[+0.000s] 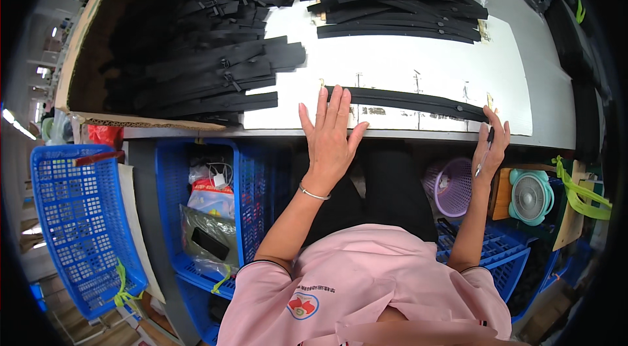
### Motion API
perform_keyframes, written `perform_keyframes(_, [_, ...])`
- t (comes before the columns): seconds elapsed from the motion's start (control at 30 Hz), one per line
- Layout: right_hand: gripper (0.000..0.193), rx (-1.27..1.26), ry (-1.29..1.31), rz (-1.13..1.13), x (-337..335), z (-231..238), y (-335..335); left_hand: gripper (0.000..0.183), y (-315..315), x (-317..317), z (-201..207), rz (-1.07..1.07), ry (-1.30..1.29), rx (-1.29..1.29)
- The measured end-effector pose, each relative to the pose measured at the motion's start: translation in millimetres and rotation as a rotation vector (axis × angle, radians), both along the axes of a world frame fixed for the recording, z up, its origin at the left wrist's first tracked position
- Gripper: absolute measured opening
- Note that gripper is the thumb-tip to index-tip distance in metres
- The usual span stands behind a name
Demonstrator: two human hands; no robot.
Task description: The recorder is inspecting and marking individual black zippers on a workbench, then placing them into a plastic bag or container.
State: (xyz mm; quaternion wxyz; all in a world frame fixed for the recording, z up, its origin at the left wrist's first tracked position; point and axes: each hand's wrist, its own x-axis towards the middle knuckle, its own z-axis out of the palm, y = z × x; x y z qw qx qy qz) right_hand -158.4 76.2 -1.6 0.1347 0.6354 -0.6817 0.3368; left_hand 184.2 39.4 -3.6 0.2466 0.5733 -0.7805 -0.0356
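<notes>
A long black zipper (405,101) lies straight across a white marked board (392,61) on the table, its slider near the right end. My left hand (330,140) rests flat over the zipper's left end, fingers stretched and spread, holding nothing. At the other end, the fingertips of my right hand (492,143) touch the zipper. A slim pen (483,161) is tucked in that same hand, its tip pointing down toward me. Beyond the board's middle lies a pile of black zippers (399,2).
On the left, an open cardboard box (82,51) holds many more black zippers (203,71). Blue plastic baskets (82,215) stand below the table's front edge. A purple basket (451,182) and a small teal fan (531,197) are at lower right.
</notes>
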Motion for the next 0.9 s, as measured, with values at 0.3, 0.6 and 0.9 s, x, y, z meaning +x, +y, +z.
perform_keyframes(0.3, [0.023,0.35,-1.056,0.425,128.7,54.0,-58.0,0.072,-0.8,2.2,-3.3,0.004,0.029,-0.009])
perform_keyframes(0.6, [0.018,0.349,-0.827,0.535,183.2,11.7,-91.6,0.072,-0.9,-0.3,-1.5,0.022,0.08,0.014])
perform_keyframes(0.9, [0.018,0.37,-0.769,0.525,188.5,15.3,-90.3,0.068,-0.4,-1.3,-4.5,0.045,0.123,-0.015])
